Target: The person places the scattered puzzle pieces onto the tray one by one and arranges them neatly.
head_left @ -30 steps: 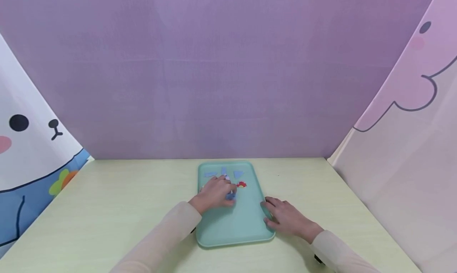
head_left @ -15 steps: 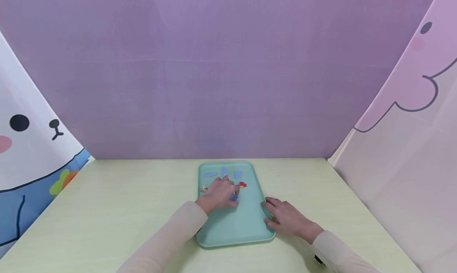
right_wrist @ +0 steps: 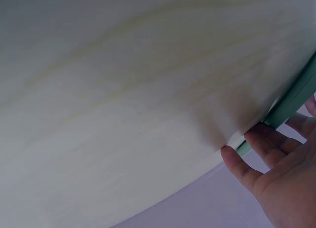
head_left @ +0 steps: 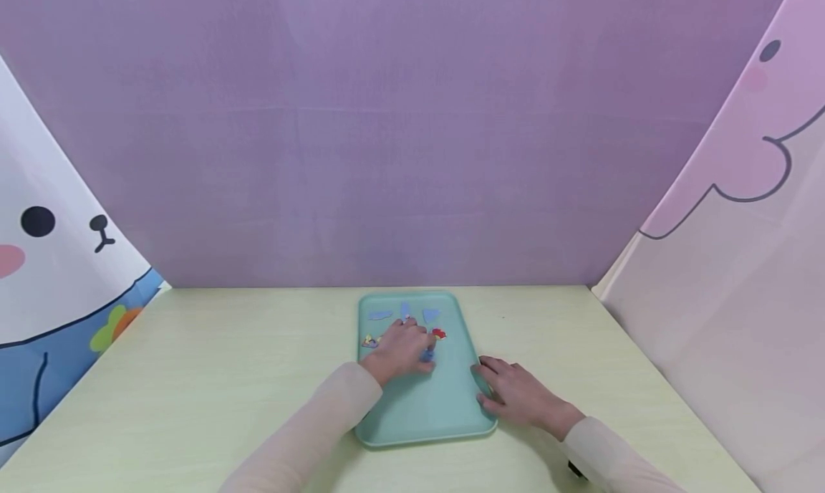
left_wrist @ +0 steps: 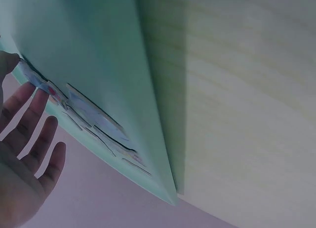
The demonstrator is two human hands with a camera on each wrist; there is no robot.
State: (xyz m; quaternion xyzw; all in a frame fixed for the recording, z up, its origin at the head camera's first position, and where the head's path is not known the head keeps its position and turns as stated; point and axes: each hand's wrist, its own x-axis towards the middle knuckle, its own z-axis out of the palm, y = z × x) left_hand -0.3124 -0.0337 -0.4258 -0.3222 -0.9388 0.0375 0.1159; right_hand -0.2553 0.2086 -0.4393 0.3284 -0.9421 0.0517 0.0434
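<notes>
My left hand point(head_left: 402, 350) is over the tray and pinches a flat blue puzzle piece point(head_left: 427, 355) between thumb and fingertips. In the left wrist view that puzzle piece point(left_wrist: 33, 77) lies low against the tray, next to other flat pieces; its picture is unclear. The remaining fingers are spread. The green tray point(head_left: 445, 407) lies on the table. At its right rim rests my right hand point(head_left: 522, 395), with fairly straight fingers. In the right wrist view, two fingertips of the right hand point(right_wrist: 286, 178) touch the table beside the tray's rim point(right_wrist: 294, 97).
Along the tray's far end lie pale blue pieces point(head_left: 380, 314). A red piece point(head_left: 439, 333) is right of the left hand, a yellowish multicoloured piece point(head_left: 370, 342) left of it. Pale tabletop point(head_left: 258, 364) surrounds the tray, with a purple backdrop point(head_left: 412, 156) behind.
My left hand has slid to the right across the tray with the blue puzzle piece, uncovering the multicoloured piece on the left. The right hand has stayed at the rim.
</notes>
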